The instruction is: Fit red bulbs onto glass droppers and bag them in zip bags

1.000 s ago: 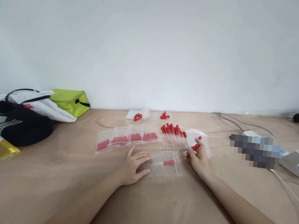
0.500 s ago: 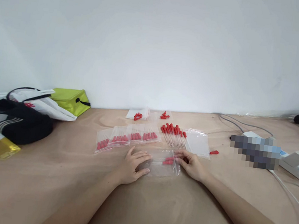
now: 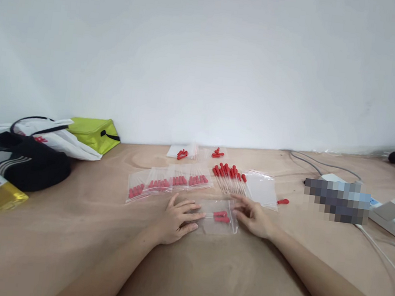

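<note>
A clear zip bag [image 3: 211, 226] lies flat before me, with two red-bulbed droppers [image 3: 222, 219] inside, bulbs toward its right end. My left hand [image 3: 178, 220] rests palm down over the bag's left end, fingers spread; they cover the droppers' thin ends. At the bag's right edge is my right hand [image 3: 252, 217], its fingers stretched out and the thumb apart from them, touching near the upper corner. Just beyond lies a fan of loose droppers [image 3: 228, 172]. Filled bags of droppers [image 3: 179, 180] overlap in a row behind my left hand.
A white bag stack [image 3: 261, 187] and a single dropper [image 3: 283, 202] lie right of the fan. Small red bulbs [image 3: 182, 154] sit near the wall. Dark and green bags [image 3: 94, 133] stand left; cables [image 3: 382, 250] and a power strip [image 3: 334, 179] lie right.
The two droppers in the bag have shifted slightly toward me, and their red bulbs now show whole. My right fingers have come off the bulbs. The left hand has barely moved.
</note>
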